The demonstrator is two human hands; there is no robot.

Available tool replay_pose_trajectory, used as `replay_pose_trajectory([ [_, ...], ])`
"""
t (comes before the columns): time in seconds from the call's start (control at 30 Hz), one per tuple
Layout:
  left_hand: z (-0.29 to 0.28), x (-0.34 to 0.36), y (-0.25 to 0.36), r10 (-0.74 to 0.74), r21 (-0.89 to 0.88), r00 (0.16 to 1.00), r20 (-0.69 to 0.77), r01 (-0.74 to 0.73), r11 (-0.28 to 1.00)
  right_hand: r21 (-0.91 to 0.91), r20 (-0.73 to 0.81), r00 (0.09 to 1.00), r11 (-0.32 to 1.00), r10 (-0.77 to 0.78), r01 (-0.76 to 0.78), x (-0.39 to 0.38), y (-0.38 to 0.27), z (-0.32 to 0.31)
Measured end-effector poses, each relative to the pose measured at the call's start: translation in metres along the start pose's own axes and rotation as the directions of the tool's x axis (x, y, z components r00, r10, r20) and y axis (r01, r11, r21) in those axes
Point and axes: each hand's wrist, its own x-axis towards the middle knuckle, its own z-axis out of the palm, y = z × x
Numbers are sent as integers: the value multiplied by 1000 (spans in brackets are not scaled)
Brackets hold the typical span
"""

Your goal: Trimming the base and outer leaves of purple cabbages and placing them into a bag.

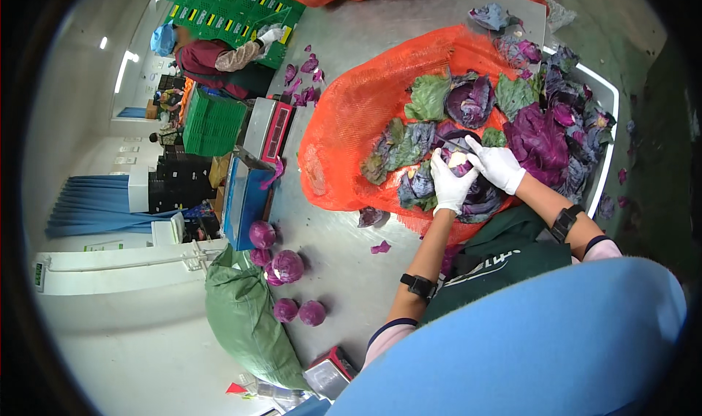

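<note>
Most of the red cabbage (pixel 459 161) is hidden by gloved hands & leaves (pixel 537 144), w/ just its pale cut end & a bit of purple visible; a thin dark shape by the right hand (pixel 500 169) is too small to ID, so can't tell what those bent fingers grip. Cabbage sits btwn both hands over the orange net sack (pixel 347 123), left hand (pixel 450 184) fingers clasping its near left side.
</note>
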Motion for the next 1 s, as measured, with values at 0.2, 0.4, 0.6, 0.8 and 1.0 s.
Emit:
replay_pose_trajectory([
  [0.2, 3, 3, -2, 6, 135, 999, 53, -14, 991, -198, 168, 983, 975, -69, 102, 21, 2, -10],
  [0.4, -3, 3, -5, 47, 228, 994, 97, -68, 971, -256, 273, 957, 951, -103, 176, 39, 10, -19],
  [0.6, -6, -18, 6, 195, 155, 971, 142, -216, 964, -61, 112, 990, 995, 82, -76, 76, 88, -17],
  [0.8, -30, -55, -44, 89, -87, 996, 4, -89, 992, -42, 131, 991, 999, 30, -24, 62, 32, -16],
  [1.0, -33, -79, -57, -65, -289, 997, 29, 71, 955, 494, -17, 844, 738, 536, -459, 31, 68, 22],
])
